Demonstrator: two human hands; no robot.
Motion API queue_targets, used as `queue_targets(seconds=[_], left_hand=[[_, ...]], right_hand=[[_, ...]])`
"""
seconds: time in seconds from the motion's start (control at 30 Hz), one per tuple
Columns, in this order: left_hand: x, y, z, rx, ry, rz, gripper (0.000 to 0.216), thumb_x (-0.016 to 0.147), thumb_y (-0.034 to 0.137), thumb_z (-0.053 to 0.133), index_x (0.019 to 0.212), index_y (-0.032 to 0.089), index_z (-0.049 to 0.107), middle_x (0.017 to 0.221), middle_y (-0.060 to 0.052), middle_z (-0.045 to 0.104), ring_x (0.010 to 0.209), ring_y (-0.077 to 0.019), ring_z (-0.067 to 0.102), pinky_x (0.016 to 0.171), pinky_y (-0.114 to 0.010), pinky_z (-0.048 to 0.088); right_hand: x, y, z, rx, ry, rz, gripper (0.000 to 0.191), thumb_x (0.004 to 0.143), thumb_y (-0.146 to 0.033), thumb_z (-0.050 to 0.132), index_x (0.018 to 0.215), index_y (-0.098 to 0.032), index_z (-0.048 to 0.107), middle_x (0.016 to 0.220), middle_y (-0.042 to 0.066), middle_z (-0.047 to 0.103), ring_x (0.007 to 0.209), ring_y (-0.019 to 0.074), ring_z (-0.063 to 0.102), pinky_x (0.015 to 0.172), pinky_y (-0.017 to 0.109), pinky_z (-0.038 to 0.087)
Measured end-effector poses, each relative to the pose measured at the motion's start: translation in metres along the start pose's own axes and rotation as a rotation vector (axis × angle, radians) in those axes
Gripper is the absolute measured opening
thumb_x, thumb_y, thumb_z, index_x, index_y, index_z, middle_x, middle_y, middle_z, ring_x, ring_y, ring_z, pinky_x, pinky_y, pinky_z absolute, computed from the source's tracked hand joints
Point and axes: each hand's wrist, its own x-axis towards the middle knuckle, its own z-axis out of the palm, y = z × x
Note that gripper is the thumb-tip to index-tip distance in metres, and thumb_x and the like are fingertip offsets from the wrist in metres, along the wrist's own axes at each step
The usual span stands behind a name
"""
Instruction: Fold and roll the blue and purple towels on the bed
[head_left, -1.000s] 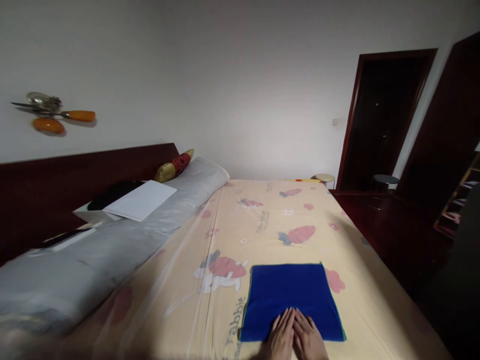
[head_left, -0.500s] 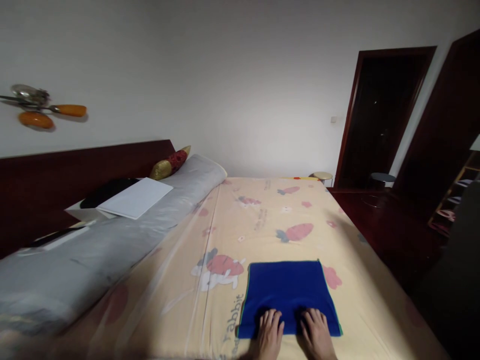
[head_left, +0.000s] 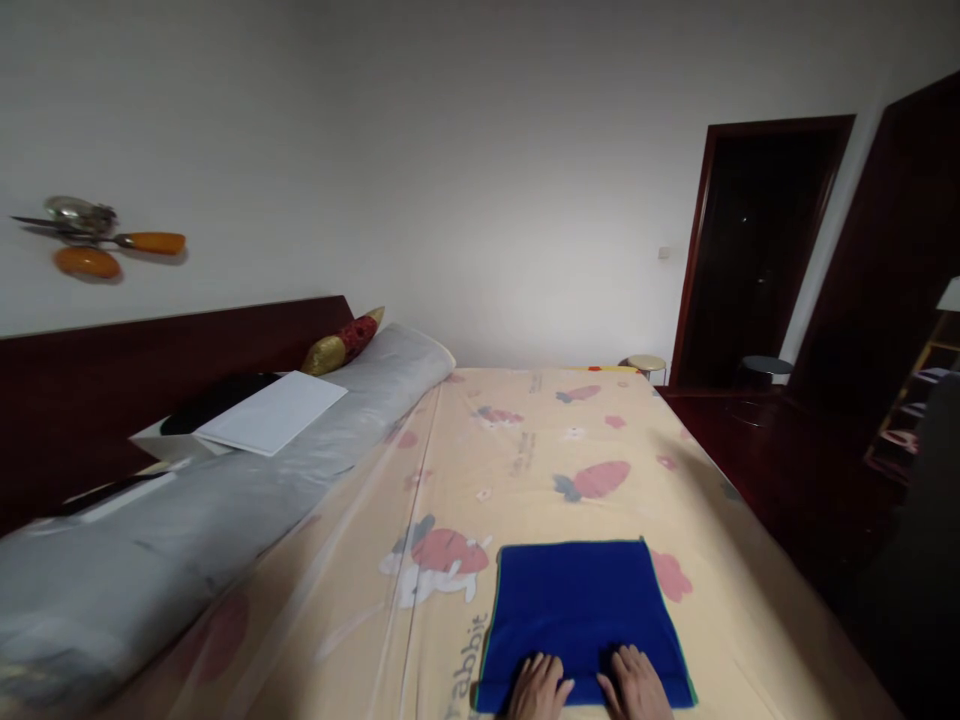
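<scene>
A folded blue towel [head_left: 581, 610] lies flat on the yellow printed bedsheet [head_left: 540, 450] near the front edge of the bed. My left hand [head_left: 538, 688] rests on the towel's near edge, left of centre, with its fingers laid flat. My right hand [head_left: 637, 685] lies beside it on the same edge, a small gap apart, fingers also flat. Neither hand holds anything. The wrists are cut off by the bottom of the view.
A long grey bolster [head_left: 225, 510] runs along the dark wooden headboard [head_left: 150, 370] at the left, with a white sheet [head_left: 274, 410] and a gold and red cushion [head_left: 341, 345] on it. A dark doorway [head_left: 757, 250] and stools [head_left: 649, 365] stand at the far right.
My hands were pressed together at the towel's middle, then moved apart along its near edge. The view has tipped up slightly, so the hands sit lower in it.
</scene>
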Motion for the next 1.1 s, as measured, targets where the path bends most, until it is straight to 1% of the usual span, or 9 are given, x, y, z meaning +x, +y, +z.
queue_targets(seconds=[0.23,0.4,0.5,0.57,0.63,0.77,0.87,0.93,1.1], left_hand=[[-0.007,-0.012,-0.019,0.073,0.11,0.027,0.031,0.096,0.038,0.034,0.091,0.028,0.062,0.091,-0.002,0.072,0.09,-0.0201,0.068,0.081,-0.034,0.053],[-0.017,-0.025,-0.042,0.127,0.123,-0.124,0.031,0.096,0.039,0.038,0.086,0.027,0.065,0.084,-0.001,0.07,0.085,-0.0198,0.067,0.081,-0.035,0.051],[-0.017,-0.031,-0.05,0.186,0.099,-0.189,0.028,0.094,0.039,0.043,0.087,0.027,0.067,0.088,-0.002,0.071,0.09,-0.0223,0.066,0.084,-0.038,0.049],[-0.013,-0.029,-0.048,0.216,0.095,-0.223,0.025,0.091,0.038,0.046,0.096,0.027,0.068,0.1,-0.004,0.072,0.099,-0.0255,0.064,0.086,-0.041,0.049],[-0.005,-0.017,-0.042,0.184,0.072,-0.206,0.029,0.091,0.032,0.045,0.109,0.026,0.066,0.112,-0.004,0.07,0.105,-0.0248,0.063,0.088,-0.04,0.05],[0.015,0.025,-0.023,-0.009,-0.047,0.005,0.048,0.091,0.02,0.037,0.138,0.024,0.044,0.138,-0.001,0.053,0.124,-0.0176,0.051,0.1,-0.033,0.046],[0.021,0.042,-0.017,-0.081,-0.153,0.023,0.055,0.092,0.024,0.036,0.146,0.027,0.028,0.147,0.001,0.041,0.132,-0.0177,0.042,0.106,-0.037,0.041],[0.016,0.036,-0.022,-0.068,-0.194,-0.057,0.054,0.094,0.03,0.034,0.146,0.032,0.024,0.149,0.002,0.035,0.135,-0.0194,0.038,0.109,-0.042,0.037],[-0.006,-0.01,-0.049,0.057,-0.178,-0.306,0.051,0.095,0.039,0.028,0.145,0.034,0.02,0.153,0.001,0.027,0.139,-0.0221,0.029,0.112,-0.051,0.025]], right_hand=[[-0.003,0.03,-0.03,-0.033,0.004,0.018,0.031,0.091,-0.048,0.041,0.092,-0.027,0.064,0.088,0.008,0.07,0.08,0.0257,0.065,0.071,0.038,0.049],[-0.007,0.059,-0.059,-0.096,-0.176,0.055,0.022,0.092,-0.033,0.043,0.086,-0.027,0.063,0.078,0.006,0.063,0.07,0.0218,0.057,0.064,0.035,0.042],[-0.006,0.063,-0.063,-0.139,-0.175,0.055,0.017,0.085,-0.028,0.049,0.091,-0.027,0.064,0.083,0.008,0.064,0.073,0.0248,0.057,0.064,0.038,0.041],[-0.003,0.055,-0.058,-0.119,-0.136,0.116,0.019,0.079,-0.026,0.052,0.093,-0.027,0.065,0.088,0.01,0.066,0.078,0.0277,0.058,0.068,0.042,0.044],[0.004,0.035,-0.047,-0.044,-0.126,0.145,0.031,0.074,-0.024,0.054,0.104,-0.026,0.064,0.1,0.01,0.067,0.09,0.0299,0.06,0.078,0.045,0.046],[0.02,-0.018,-0.021,0.164,-0.327,0.059,0.058,0.073,-0.023,0.052,0.131,-0.027,0.052,0.132,0.006,0.059,0.119,0.0274,0.054,0.097,0.041,0.043],[0.025,-0.034,-0.012,0.203,-0.427,0.082,0.053,0.084,-0.032,0.046,0.136,-0.03,0.047,0.141,0.003,0.049,0.129,0.0256,0.046,0.102,0.041,0.041],[0.022,-0.025,-0.015,0.157,-0.404,0.157,0.049,0.09,-0.042,0.039,0.137,-0.03,0.046,0.144,0.003,0.045,0.132,0.0254,0.042,0.105,0.044,0.038],[0.003,0.027,-0.04,-0.009,-0.347,0.369,0.06,0.092,-0.056,0.03,0.141,-0.023,0.04,0.149,0.006,0.036,0.137,0.0265,0.034,0.11,0.049,0.03]])
